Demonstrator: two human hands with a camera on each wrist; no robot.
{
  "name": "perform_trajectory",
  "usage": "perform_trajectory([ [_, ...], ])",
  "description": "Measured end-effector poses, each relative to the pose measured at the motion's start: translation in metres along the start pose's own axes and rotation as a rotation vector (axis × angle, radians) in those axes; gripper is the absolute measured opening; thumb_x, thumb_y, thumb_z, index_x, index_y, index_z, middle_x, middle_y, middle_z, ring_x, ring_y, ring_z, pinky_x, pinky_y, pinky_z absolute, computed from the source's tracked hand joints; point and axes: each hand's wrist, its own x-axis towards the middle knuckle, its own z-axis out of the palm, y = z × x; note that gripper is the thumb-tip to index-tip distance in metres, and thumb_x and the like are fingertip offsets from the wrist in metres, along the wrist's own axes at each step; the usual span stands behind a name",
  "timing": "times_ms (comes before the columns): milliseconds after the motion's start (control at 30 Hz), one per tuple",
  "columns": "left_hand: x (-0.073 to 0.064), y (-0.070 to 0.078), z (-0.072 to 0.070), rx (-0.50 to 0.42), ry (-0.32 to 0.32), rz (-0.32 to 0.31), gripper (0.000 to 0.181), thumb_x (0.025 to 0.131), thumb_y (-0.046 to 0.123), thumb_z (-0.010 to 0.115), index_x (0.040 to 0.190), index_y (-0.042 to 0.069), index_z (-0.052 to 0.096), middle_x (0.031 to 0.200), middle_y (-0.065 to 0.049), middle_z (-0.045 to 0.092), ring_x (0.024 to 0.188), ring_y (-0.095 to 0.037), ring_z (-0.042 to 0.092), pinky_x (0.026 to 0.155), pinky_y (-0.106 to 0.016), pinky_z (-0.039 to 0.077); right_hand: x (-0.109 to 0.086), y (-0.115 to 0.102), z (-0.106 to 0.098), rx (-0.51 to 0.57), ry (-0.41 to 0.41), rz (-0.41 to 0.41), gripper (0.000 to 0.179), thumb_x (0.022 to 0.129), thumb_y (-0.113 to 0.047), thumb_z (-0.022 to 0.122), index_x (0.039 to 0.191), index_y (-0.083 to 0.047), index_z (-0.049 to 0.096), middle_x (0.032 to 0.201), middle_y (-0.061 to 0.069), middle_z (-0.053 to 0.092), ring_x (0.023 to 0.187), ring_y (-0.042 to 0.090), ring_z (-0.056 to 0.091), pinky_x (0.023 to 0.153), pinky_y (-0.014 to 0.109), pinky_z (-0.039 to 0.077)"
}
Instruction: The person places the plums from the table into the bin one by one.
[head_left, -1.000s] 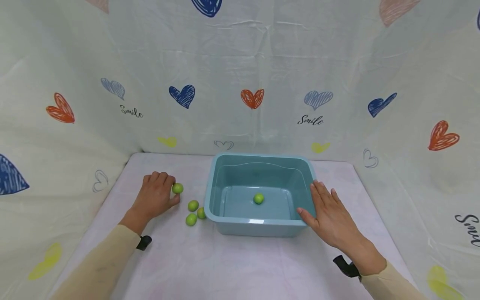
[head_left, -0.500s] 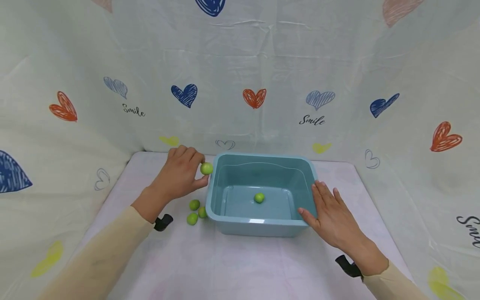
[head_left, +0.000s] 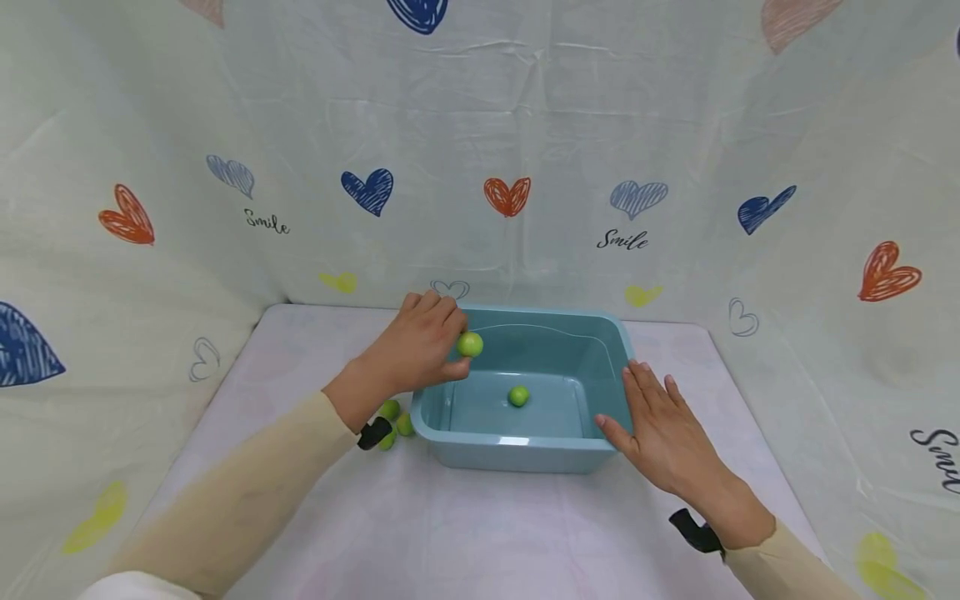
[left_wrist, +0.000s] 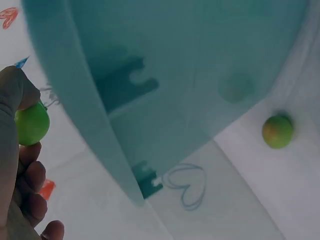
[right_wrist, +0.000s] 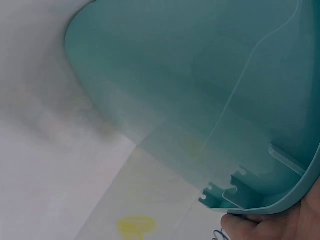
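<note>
My left hand (head_left: 423, 346) pinches a small round green fruit (head_left: 470, 344) between thumb and fingertips, above the left part of a light blue plastic basin (head_left: 517, 457). In the left wrist view the held fruit (left_wrist: 33, 124) shows beside the basin's rim. Another green fruit (head_left: 518, 396) lies on the basin floor. My right hand (head_left: 663, 433) rests on the basin's right rim, fingers straight and thumb spread over the near corner. In the right wrist view its fingers (right_wrist: 250, 226) are against the outside of the rim.
Three more green fruits (head_left: 405, 424) lie on the white-covered table (head_left: 495, 533) left of the basin, partly hidden by the left wrist strap (head_left: 375, 433). A white cloth (head_left: 570, 125) printed with hearts hangs behind and along the sides.
My left hand has carried the pinched fruit from the table's left side, up and rightward, to over the basin. The right hand has stayed on the rim.
</note>
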Motion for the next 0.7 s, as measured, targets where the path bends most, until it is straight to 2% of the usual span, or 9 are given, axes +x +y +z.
perform_trajectory([
  [300,0.012,0.013,0.02,-0.004,-0.058,0.018,0.033,0.092,0.043,0.067,0.105,0.013,0.062,0.097,-0.002,0.055,0.091,-0.023,0.043,0.084,-0.041,0.036,0.0,0.0,0.001,-0.004,0.007,0.0,0.089,0.105,-0.056,0.051,0.158,0.012,0.032,0.167,0.031,0.029,0.157,0.048,0.027,0.126,0.065,0.018],
  [700,0.012,0.019,0.032,0.014,-0.117,0.003,0.031,0.094,0.043,0.066,0.103,0.014,0.06,0.094,0.0,0.051,0.091,-0.022,0.042,0.082,-0.039,0.034,0.001,0.002,0.001,-0.032,0.013,-0.009,0.089,0.105,-0.057,0.052,0.158,0.012,0.033,0.167,0.031,0.03,0.157,0.047,0.027,0.126,0.065,0.018],
])
